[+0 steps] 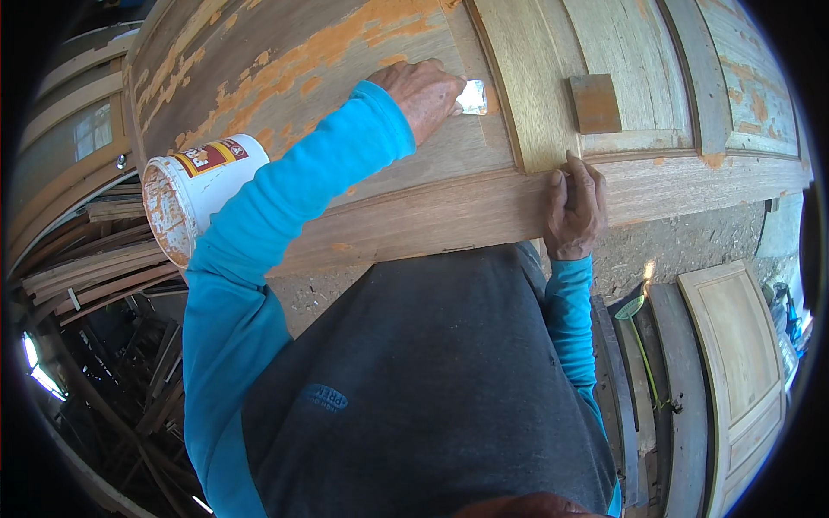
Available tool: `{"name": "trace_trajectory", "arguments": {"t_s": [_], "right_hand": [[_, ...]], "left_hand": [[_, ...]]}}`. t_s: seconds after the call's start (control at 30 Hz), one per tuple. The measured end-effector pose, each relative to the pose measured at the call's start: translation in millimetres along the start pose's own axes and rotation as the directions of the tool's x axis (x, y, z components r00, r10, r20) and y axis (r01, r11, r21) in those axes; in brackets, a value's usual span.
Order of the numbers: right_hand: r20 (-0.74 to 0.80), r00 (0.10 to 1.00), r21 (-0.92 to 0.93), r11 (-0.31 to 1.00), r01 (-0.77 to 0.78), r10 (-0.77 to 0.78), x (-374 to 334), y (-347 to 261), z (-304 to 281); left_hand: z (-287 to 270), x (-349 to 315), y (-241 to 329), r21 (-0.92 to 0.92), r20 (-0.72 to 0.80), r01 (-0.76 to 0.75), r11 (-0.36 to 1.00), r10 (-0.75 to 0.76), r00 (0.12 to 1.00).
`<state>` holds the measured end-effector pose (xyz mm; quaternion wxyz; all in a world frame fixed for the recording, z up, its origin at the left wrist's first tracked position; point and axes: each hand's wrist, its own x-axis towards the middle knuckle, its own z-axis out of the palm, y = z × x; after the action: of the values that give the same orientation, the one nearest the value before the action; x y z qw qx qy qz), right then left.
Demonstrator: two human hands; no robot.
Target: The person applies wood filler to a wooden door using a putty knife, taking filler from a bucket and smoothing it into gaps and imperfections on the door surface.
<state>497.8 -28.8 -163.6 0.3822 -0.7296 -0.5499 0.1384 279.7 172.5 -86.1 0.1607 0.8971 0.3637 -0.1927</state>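
Observation:
My left hand (pixel 419 97) is closed around a putty knife, its handle hidden in the fist. The pale, smeared blade (pixel 472 97) of the putty knife lies against a wooden panel door (pixel 414 194), beside a small orange filler patch. My right hand (pixel 576 210) rests at the door's near edge, fingers apart and holding nothing that shows; one fingertip touches the raised frame. Just beyond it, a square brown wood block (pixel 594 104) lies on the door. To the left of my left forearm is a white bucket (pixel 226 186), its round end smeared with orange filler.
Orange filler streaks (pixel 324 47) mark the door's far left. Stacked timber strips (pixel 104 259) fill the left side. On the right, boards (pixel 682 397) and a pale panelled door (pixel 734 363) stand near a green net with a long handle (pixel 633 308).

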Motion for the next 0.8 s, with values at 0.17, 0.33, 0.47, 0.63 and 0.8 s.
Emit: {"name": "trace_trajectory", "arguments": {"t_s": [0.17, 0.33, 0.47, 0.63, 0.8], "right_hand": [[0.012, 1.0, 0.05, 0.999, -0.002, 0.001, 1.0, -2.9, -4.9], [0.007, 1.0, 0.111, 0.994, 0.005, -0.005, 1.5, -1.6, -6.4], [0.002, 0.999, 0.122, 0.992, 0.034, -0.034, 2.6, 0.9, -8.9], [0.052, 0.996, 0.176, 0.983, 0.057, -0.067, 2.3, -3.8, -13.0], [0.349, 0.937, 0.42, 0.895, -0.154, -0.003, 11.4, -60.5, -17.6]], "left_hand": [[-15.5, 6.4, 5.2, 0.114, 0.132, 0.009, 0.993, -0.025, 0.991], [-38.0, 15.3, 22.6, 0.233, 0.186, -0.02, 0.972, -0.025, 0.982], [-72.9, 20.8, 46.7, 0.326, 0.317, 0.022, 0.945, -0.131, 0.939], [-58.3, -18.7, 7.3, 0.044, 0.01, 0.016, 0.999, -0.017, 1.0], [-16.2, -54.3, 49.0, -0.711, -0.343, -0.038, 0.702, -0.299, 0.89]]}}
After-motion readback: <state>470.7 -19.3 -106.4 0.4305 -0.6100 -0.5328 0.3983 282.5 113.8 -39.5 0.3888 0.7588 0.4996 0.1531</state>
